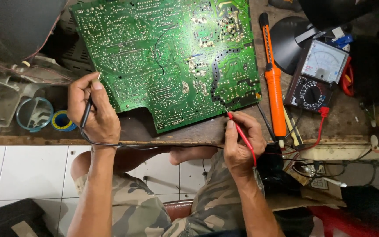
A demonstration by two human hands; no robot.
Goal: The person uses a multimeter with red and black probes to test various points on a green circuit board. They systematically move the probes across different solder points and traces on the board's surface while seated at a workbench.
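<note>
A large green circuit board (163, 57) lies solder side up on a wooden bench (189, 134). My left hand (94, 109) pinches a black test probe (87, 112) against the board's left edge, its black lead trailing down past my wrist. My right hand (240, 142) grips a red test probe (241, 131), its tip touching the board's lower right corner near a dark trace. An analog multimeter (317, 74) with a white dial face sits to the right, a red lead plugged into it.
An orange desoldering pump (275, 94) lies between board and meter. Solder reels (62, 121) and a clear round holder (33, 114) sit at the left. A grey casing (5, 87) fills the far left. My knees and white floor tiles lie below the bench edge.
</note>
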